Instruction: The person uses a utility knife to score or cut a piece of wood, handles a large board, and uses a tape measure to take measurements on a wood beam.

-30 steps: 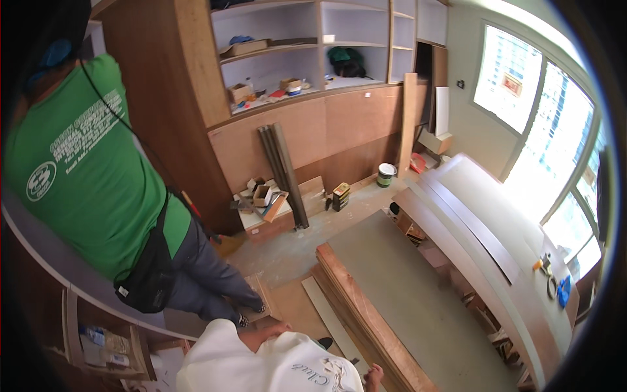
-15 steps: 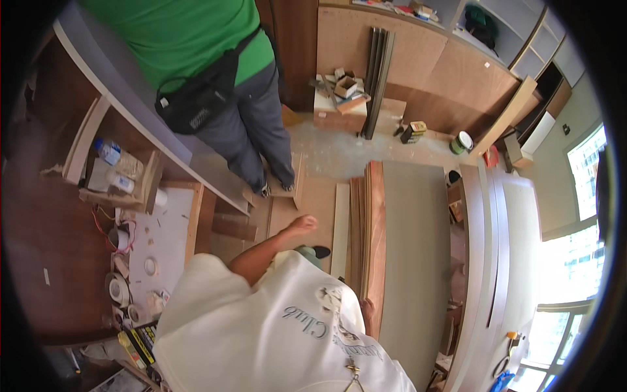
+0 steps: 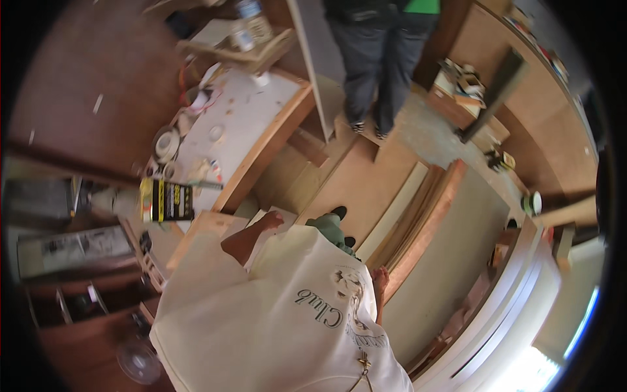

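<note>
My left hand hangs in front of me, nothing visible in it, its fingers loosely bent and a little apart. The white-topped workbench is beyond it to the left. At my right side, my right hand is held low with fingers apart and seems to hold nothing. Right behind that hand lies a stack of long wooden boards; whether the fingers touch its edge I cannot tell. A large grey panel lies to the right of the stack.
A person in dark trousers stands ahead on a brown board. Tape rolls and a black-and-yellow can sit on the left bench. Bottles stand in a wooden tray. Long pale panels lie far right.
My view has swung left, so the scene has shifted to the right and more of the bench shows. My left hand has moved left in the picture; my right hand shows more fully.
</note>
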Demonstrator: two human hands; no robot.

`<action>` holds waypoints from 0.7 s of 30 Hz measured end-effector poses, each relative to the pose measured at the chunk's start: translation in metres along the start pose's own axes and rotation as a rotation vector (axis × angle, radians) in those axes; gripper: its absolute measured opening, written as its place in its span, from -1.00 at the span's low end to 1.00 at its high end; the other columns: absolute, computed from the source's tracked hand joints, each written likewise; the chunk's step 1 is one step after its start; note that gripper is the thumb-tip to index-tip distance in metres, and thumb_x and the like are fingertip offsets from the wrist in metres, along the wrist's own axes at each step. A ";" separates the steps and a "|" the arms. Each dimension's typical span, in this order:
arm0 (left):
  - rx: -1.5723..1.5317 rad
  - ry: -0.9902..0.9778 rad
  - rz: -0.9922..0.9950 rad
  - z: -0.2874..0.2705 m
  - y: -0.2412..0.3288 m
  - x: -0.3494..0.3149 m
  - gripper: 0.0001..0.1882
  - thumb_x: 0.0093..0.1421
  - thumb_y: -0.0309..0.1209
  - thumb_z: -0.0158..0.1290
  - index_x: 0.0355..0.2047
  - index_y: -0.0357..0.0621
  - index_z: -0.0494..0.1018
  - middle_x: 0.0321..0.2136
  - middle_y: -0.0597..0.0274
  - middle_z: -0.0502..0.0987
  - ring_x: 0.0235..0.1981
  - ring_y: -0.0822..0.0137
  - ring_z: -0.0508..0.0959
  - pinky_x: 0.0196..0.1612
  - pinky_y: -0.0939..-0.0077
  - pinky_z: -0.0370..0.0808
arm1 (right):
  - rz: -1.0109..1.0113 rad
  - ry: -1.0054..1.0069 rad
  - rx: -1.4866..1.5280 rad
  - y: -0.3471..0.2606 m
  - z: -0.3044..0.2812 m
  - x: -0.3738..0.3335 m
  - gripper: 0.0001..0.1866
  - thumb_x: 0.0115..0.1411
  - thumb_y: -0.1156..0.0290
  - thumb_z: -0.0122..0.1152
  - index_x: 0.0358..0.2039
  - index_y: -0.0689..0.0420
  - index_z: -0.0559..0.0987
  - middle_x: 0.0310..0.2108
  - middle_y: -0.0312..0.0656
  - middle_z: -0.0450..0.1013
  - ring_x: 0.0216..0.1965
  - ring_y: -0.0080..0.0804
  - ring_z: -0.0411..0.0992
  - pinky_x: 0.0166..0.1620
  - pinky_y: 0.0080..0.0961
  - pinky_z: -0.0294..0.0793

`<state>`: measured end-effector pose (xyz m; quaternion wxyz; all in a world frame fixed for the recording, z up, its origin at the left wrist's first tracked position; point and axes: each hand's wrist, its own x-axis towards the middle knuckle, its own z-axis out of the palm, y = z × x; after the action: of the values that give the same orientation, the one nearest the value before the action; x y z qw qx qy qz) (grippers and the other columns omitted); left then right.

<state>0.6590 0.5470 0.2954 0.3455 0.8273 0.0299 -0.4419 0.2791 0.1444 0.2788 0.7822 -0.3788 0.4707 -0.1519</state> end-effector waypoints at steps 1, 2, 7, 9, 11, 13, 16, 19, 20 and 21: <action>-0.026 0.051 -0.034 -0.010 -0.008 -0.012 -0.72 0.04 -0.24 0.18 -0.30 -0.13 0.51 -0.55 0.18 0.52 -0.59 0.37 0.50 -0.53 0.40 0.45 | 0.033 -0.055 -0.017 -0.003 0.022 -0.004 -0.57 0.22 0.20 0.24 -0.02 0.13 0.35 -0.45 -0.28 0.42 -0.53 -0.57 0.41 -0.56 -0.67 0.37; 0.016 0.135 0.152 -0.017 -0.025 -0.020 -0.73 0.06 -0.28 0.17 -0.27 -0.14 0.50 -0.49 0.18 0.53 -0.50 0.37 0.52 -0.44 0.41 0.46 | 0.100 -0.085 -0.060 -0.006 0.041 -0.001 -0.59 0.22 0.22 0.21 -0.01 0.12 0.35 -0.44 -0.27 0.43 -0.51 -0.56 0.42 -0.55 -0.66 0.38; -0.364 0.114 0.526 -0.001 0.023 -0.019 -0.74 0.13 -0.36 0.13 -0.19 -0.19 0.48 -0.32 0.17 0.55 -0.25 0.32 0.54 -0.18 0.36 0.48 | 0.154 -0.183 -0.182 -0.045 0.052 0.041 -0.78 0.23 0.29 0.12 -0.14 0.02 0.40 -0.49 -0.32 0.39 -0.60 -0.59 0.33 -0.63 -0.67 0.29; -0.229 0.296 0.492 -0.009 0.003 -0.052 -0.73 0.15 -0.35 0.12 -0.16 -0.18 0.47 -0.31 0.19 0.55 -0.26 0.27 0.54 -0.18 0.34 0.48 | 0.167 -0.355 -0.209 -0.052 0.066 0.026 -0.85 0.25 0.33 0.05 -0.47 -0.03 0.35 -0.72 -0.40 0.19 -0.68 -0.64 0.20 -0.71 -0.64 0.10; -0.163 0.389 0.483 0.008 -0.061 -0.099 -0.72 0.15 -0.30 0.13 -0.16 -0.15 0.49 -0.30 0.18 0.54 -0.27 0.31 0.53 -0.21 0.37 0.48 | -0.002 -0.557 -0.368 -0.047 0.062 0.024 -0.86 0.25 0.35 0.02 -0.47 -0.04 0.37 -0.70 -0.36 0.22 -0.70 -0.55 0.22 -0.72 -0.57 0.13; -0.299 0.312 0.454 0.020 -0.092 -0.086 -0.71 0.16 -0.26 0.14 -0.16 -0.12 0.51 -0.28 0.17 0.54 -0.28 0.35 0.52 -0.25 0.41 0.48 | 0.089 -0.217 -0.384 -0.044 0.051 0.039 -0.92 0.26 0.36 0.01 -0.40 -0.07 0.41 -0.68 -0.31 0.28 -0.72 -0.50 0.26 -0.75 -0.56 0.16; -0.416 0.168 0.196 0.064 -0.172 -0.145 -0.71 0.17 -0.23 0.15 -0.16 -0.09 0.52 -0.27 0.16 0.54 -0.29 0.39 0.51 -0.28 0.44 0.48 | 0.124 -0.020 -0.391 -0.021 0.013 0.018 -0.94 0.27 0.36 0.00 -0.34 -0.10 0.45 -0.67 -0.25 0.33 -0.74 -0.46 0.31 -0.78 -0.54 0.19; -0.165 0.142 0.161 0.042 -0.226 -0.148 -0.73 0.17 -0.24 0.13 -0.17 -0.09 0.52 -0.28 0.16 0.54 -0.30 0.38 0.52 -0.27 0.42 0.49 | 0.118 -0.180 -0.307 0.015 0.012 0.024 -0.96 0.23 0.35 0.06 -0.34 -0.02 0.46 -0.64 -0.28 0.32 -0.68 -0.44 0.31 -0.68 -0.47 0.28; -0.024 0.205 0.191 0.025 -0.258 -0.151 -0.73 0.17 -0.24 0.12 -0.18 -0.09 0.52 -0.29 0.16 0.54 -0.30 0.37 0.52 -0.27 0.42 0.49 | 0.063 -0.267 -0.300 0.038 0.054 0.012 -0.94 0.24 0.33 0.08 -0.30 -0.02 0.47 -0.60 -0.32 0.34 -0.64 -0.47 0.33 -0.63 -0.51 0.32; 0.128 0.281 0.222 0.004 -0.274 -0.156 -0.74 0.18 -0.25 0.12 -0.18 -0.09 0.52 -0.29 0.17 0.54 -0.30 0.37 0.53 -0.26 0.42 0.49 | 0.010 -0.369 -0.267 0.054 0.085 -0.001 -0.91 0.24 0.32 0.09 -0.26 -0.01 0.48 -0.57 -0.35 0.36 -0.59 -0.51 0.34 -0.58 -0.55 0.35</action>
<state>0.4637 0.7928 0.2616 0.3314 0.8993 -0.0420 -0.2822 0.3444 0.2192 0.2625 0.7988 -0.4979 0.3374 -0.0127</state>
